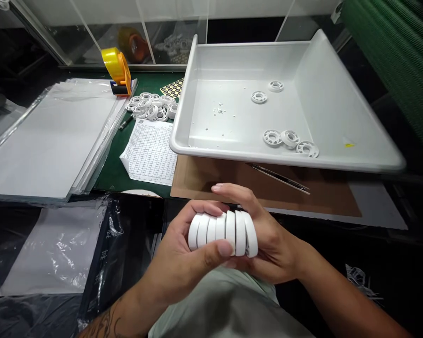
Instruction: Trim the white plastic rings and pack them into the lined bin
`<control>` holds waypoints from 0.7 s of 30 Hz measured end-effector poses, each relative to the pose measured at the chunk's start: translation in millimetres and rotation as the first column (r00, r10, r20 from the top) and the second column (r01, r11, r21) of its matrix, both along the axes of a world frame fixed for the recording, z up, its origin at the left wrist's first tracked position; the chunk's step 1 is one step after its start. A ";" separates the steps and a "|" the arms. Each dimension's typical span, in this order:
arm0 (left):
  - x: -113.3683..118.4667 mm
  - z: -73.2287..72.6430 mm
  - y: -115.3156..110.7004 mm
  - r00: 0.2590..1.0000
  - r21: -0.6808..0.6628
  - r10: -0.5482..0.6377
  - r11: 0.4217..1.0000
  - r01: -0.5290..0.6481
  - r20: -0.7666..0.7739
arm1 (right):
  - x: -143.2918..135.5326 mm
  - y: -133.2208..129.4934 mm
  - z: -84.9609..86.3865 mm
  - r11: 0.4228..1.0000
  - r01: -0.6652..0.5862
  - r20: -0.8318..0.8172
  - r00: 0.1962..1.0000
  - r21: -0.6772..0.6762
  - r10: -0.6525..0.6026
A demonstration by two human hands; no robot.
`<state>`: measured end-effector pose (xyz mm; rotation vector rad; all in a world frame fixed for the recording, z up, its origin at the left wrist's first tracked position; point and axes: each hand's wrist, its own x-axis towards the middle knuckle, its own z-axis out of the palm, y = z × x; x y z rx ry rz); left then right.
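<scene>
A row of several white plastic rings (221,231) lies on edge, side by side, between my two hands in front of my lap. My left hand (193,249) is closed around the left part of the row, its thumb across the near side and its fingers over the far side. Against the right end of the row, my right hand (264,234) cups the last rings, with its index finger stretched out above them. The rings at the right end lean slightly apart. Parts of my right hand's fingers are hidden behind the row.
A big white tray (229,159) holds several loose white rings (272,137) and small scraps. Left of it sit a pile of rings (151,107), a printed form (151,150), a tape dispenser (118,70) and stacked sheets in plastic (52,141). Tweezers (280,178) rest on brown cardboard (215,178).
</scene>
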<state>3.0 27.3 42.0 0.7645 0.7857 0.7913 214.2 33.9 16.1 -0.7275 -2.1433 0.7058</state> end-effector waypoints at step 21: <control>-7.0 -6.9 -3.6 0.989 -0.027 -0.015 0.999 0.019 0.144 | -15.3 -3.5 -10.8 0.972 0.090 -0.191 0.973 -0.216 -0.132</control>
